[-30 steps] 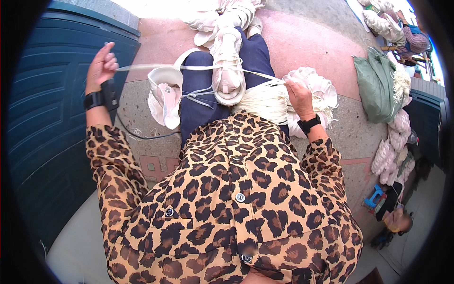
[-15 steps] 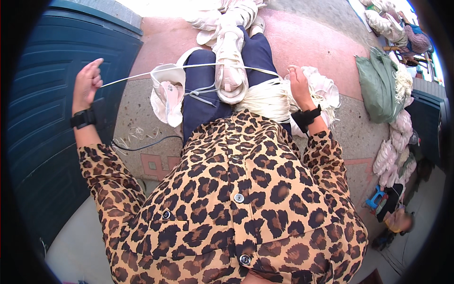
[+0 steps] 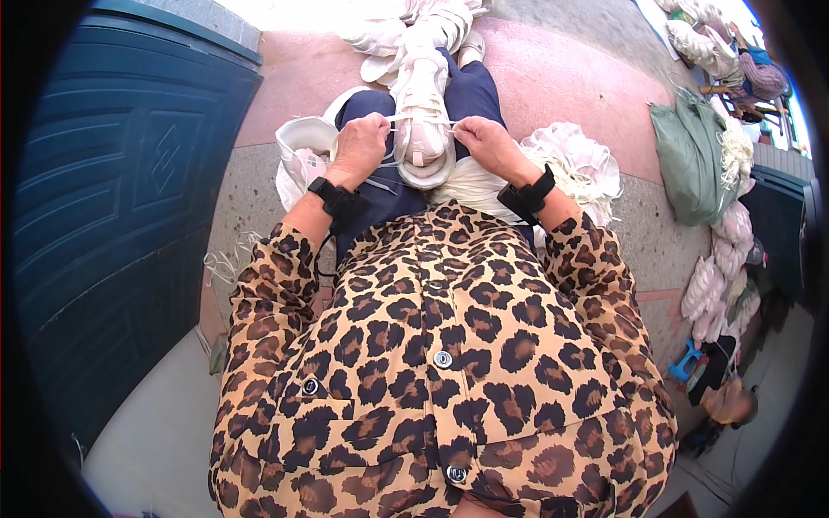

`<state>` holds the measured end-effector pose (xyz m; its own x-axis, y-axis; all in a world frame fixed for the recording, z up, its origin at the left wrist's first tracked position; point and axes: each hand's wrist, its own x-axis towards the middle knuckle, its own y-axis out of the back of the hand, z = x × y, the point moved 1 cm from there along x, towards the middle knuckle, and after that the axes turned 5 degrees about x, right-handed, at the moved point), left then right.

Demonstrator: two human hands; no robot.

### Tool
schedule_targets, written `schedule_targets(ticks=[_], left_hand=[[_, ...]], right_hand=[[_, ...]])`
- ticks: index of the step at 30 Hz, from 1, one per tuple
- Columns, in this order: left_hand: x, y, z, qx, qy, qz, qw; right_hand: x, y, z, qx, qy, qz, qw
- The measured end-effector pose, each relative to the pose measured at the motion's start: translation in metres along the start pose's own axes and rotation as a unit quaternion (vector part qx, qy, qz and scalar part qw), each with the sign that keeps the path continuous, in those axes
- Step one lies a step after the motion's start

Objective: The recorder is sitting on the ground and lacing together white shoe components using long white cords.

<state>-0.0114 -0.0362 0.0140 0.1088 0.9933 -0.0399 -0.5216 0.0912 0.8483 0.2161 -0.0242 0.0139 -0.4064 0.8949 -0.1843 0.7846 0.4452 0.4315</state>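
A pale shoe upper lies lengthwise between my thighs, toe toward me, at the near end of a row of stacked white uppers. A white shoelace spans the upper crosswise. My left hand pinches the lace on the left side, fingers closed. On the right side my right hand pinches it too, thumb and finger together. Beneath my right wrist, a cream bundle of laces rests over my right thigh. Another white upper sits beside my left thigh.
A blue panelled door stands at left. White uppers are piled by my right thigh. Farther right are a green sack, hanging-looking pale bundles, a blue stool-like object and another person. Loose laces lie on the floor at left.
My left hand came in from far left, where it held the lace stretched out, to the upper. My right hand moved left from the lace bundle to the upper's other side and closed.
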Motion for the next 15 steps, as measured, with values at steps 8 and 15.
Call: schedule_targets(ticks=[8,15], left_hand=[[0.005,0.014,0.033,0.054,-0.004,0.034,0.998],[0.005,-0.023,0.015,0.092,-0.054,0.043,0.993]], right_hand=[[-0.003,0.002,-0.025,-0.224,0.151,0.129,0.954],[0.012,-0.019,0.007,-0.286,0.076,0.106,0.949]])
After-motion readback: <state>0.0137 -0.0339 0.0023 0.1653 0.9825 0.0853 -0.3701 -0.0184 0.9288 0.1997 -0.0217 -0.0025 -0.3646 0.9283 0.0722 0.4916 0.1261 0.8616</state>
